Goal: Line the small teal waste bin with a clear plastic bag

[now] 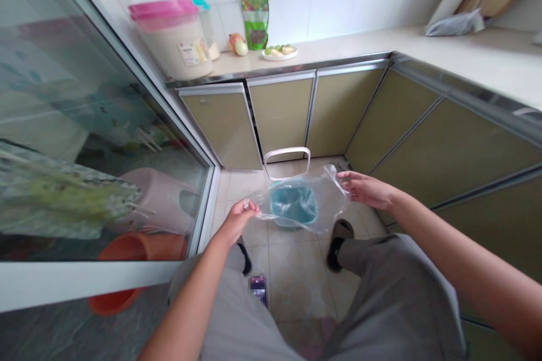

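Stretched between my two hands is a clear plastic bag [332,203], spread wide above a teal trash bin [277,220] on the tiled floor. My left hand [240,219] pinches the bag's left edge. On the other side, my right hand [364,187] grips its right edge near the top corner. Through the film I see into the bin; whether the bag touches the bin I cannot tell. A white rectangular ring [287,152], like a bin rim, stands upright behind the bin, in front of the cabinets.
Cabinets [351,107] run behind and to the right. On the counter [339,48] stand a pink-lidded container [173,39], a green pouch [256,20] and a plate of food [280,53]. A glass door [105,96] flanks the left, with an orange bucket [116,304] near it.
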